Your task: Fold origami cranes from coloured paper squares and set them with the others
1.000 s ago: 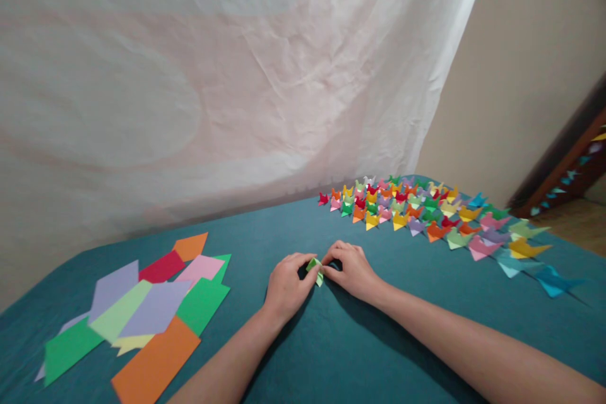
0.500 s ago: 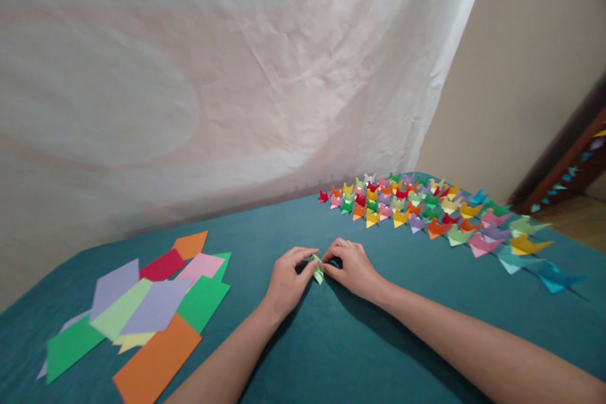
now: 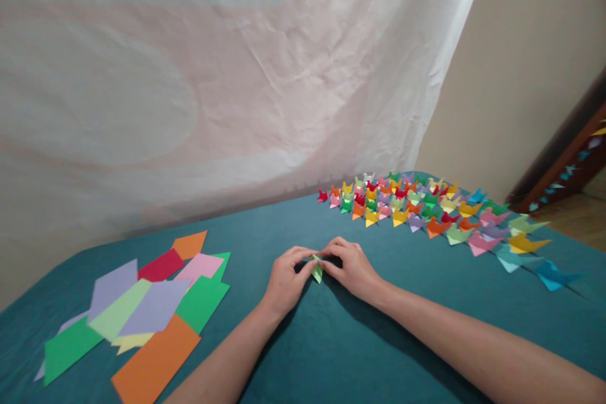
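Note:
A small folded piece of light green paper (image 3: 317, 270) rests on the teal tablecloth (image 3: 331, 341) in the middle of the view. My left hand (image 3: 285, 282) pinches its left side with thumb and forefinger. From the right, my right hand (image 3: 349, 267) pinches the other side, its fingertips meeting those of the left. Most of the paper is hidden between the fingers.
Flat coloured paper sheets (image 3: 137, 309) lie fanned out at the left. Several rows of small folded paper birds (image 3: 426, 211) in many colours stand at the back right. A white wrinkled cloth (image 3: 213, 76) hangs behind the table. A wooden frame (image 3: 563, 170) stands far right.
Both hands stay on the green paper and have shifted slightly away from me. The fingertips have closed further over the fold, so less paper shows.

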`<action>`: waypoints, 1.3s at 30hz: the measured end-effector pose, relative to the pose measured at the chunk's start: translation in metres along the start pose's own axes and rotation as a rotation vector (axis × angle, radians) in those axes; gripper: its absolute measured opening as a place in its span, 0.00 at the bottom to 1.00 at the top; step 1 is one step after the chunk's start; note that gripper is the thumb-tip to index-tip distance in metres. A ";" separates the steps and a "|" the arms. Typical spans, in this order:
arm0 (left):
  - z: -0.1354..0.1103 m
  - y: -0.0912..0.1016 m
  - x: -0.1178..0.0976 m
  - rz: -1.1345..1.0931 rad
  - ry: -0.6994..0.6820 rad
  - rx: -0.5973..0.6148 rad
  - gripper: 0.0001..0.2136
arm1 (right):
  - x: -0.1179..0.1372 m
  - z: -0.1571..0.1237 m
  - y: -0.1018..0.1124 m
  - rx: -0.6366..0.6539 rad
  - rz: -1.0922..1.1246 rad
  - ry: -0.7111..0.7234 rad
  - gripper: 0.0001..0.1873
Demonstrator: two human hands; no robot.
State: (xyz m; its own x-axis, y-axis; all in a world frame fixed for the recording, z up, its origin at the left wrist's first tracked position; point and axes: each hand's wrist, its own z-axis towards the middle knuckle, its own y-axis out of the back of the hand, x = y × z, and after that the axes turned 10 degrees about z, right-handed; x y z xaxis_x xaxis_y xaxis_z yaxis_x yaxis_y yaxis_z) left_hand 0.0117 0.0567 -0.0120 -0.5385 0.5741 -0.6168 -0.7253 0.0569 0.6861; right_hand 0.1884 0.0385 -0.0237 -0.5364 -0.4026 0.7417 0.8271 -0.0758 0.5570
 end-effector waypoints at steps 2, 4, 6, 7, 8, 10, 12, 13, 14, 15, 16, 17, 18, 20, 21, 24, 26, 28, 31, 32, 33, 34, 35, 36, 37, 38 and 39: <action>0.000 0.000 0.000 -0.001 -0.005 -0.001 0.08 | 0.000 0.000 0.000 0.005 0.008 0.009 0.06; 0.000 0.000 0.000 -0.002 -0.006 -0.001 0.08 | 0.000 0.000 0.000 0.007 0.013 0.014 0.06; 0.000 0.000 0.000 -0.002 -0.005 0.002 0.08 | -0.001 0.000 -0.001 0.012 0.018 0.019 0.07; 0.000 0.000 0.000 -0.002 -0.004 0.004 0.08 | -0.001 0.000 -0.001 0.013 0.019 0.021 0.07; 0.000 0.000 0.000 -0.002 -0.003 0.004 0.08 | -0.001 0.000 -0.001 0.014 0.018 0.024 0.07; 0.000 0.001 0.000 -0.001 -0.003 0.003 0.08 | -0.002 0.000 -0.001 0.013 0.015 0.030 0.07; -0.001 0.001 0.000 0.004 -0.002 -0.001 0.08 | -0.002 0.000 -0.001 0.014 0.008 0.033 0.07; -0.001 0.001 0.000 0.008 -0.002 -0.002 0.08 | -0.001 0.000 -0.002 0.016 0.002 0.033 0.07; -0.001 0.001 -0.001 0.013 -0.001 -0.004 0.08 | -0.001 0.000 -0.002 0.020 -0.005 0.033 0.07; -0.001 0.001 -0.001 0.019 -0.001 -0.003 0.08 | -0.001 0.000 -0.002 0.022 -0.012 0.034 0.07; -0.001 0.001 -0.001 0.025 -0.002 -0.002 0.08 | -0.001 -0.001 -0.002 0.023 -0.019 0.036 0.07; -0.002 0.001 -0.002 0.033 -0.004 -0.001 0.08 | 0.000 -0.001 -0.002 0.023 -0.024 0.038 0.07; -0.002 0.001 -0.002 0.042 -0.008 -0.001 0.08 | 0.000 -0.001 -0.002 0.025 -0.029 0.041 0.07; -0.002 0.001 -0.003 0.064 -0.012 -0.004 0.09 | 0.000 -0.002 -0.001 0.028 -0.038 0.044 0.07; -0.002 0.001 -0.003 0.075 -0.014 -0.007 0.09 | 0.000 -0.002 -0.001 0.029 -0.043 0.044 0.07; -0.003 0.001 -0.003 0.099 -0.021 -0.019 0.10 | 0.000 -0.002 -0.001 0.036 -0.056 0.043 0.08; -0.003 0.001 -0.004 0.109 -0.025 -0.025 0.10 | -0.001 -0.001 -0.002 0.040 -0.064 0.042 0.07; -0.003 0.001 -0.004 0.115 -0.031 -0.026 0.09 | -0.001 -0.001 -0.003 0.044 -0.076 0.039 0.07; -0.004 0.001 -0.006 0.124 -0.036 -0.024 0.09 | -0.003 -0.001 -0.004 0.049 -0.096 0.035 0.06; -0.004 0.001 -0.006 0.129 -0.036 -0.020 0.09 | -0.004 -0.001 -0.004 0.051 -0.103 0.036 0.06; -0.004 0.001 -0.007 0.137 -0.037 -0.011 0.08 | -0.004 -0.001 -0.005 0.052 -0.109 0.037 0.05; -0.004 0.001 -0.007 0.145 -0.038 0.002 0.08 | -0.005 0.000 -0.005 0.052 -0.116 0.038 0.05; -0.004 0.001 -0.007 0.153 -0.040 0.018 0.08 | -0.006 0.000 -0.005 0.054 -0.120 0.038 0.05; -0.004 0.001 -0.007 0.162 -0.041 0.034 0.09 | -0.006 0.000 -0.005 0.058 -0.124 0.037 0.05; -0.004 0.001 -0.007 0.170 -0.043 0.050 0.09 | -0.006 0.000 -0.005 0.061 -0.125 0.034 0.05; -0.004 0.000 -0.006 0.179 -0.044 0.062 0.10 | -0.007 0.000 -0.006 0.061 -0.125 0.030 0.05; -0.005 0.000 -0.006 0.188 -0.044 0.071 0.11 | -0.007 0.000 -0.006 0.061 -0.122 0.027 0.05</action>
State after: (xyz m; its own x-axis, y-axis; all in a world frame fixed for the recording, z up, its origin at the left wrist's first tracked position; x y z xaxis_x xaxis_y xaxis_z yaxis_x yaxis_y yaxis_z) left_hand 0.0129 0.0497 -0.0102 -0.6410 0.6155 -0.4587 -0.5808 0.0018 0.8140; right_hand 0.1872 0.0416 -0.0317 -0.6274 -0.4178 0.6571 0.7435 -0.0704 0.6651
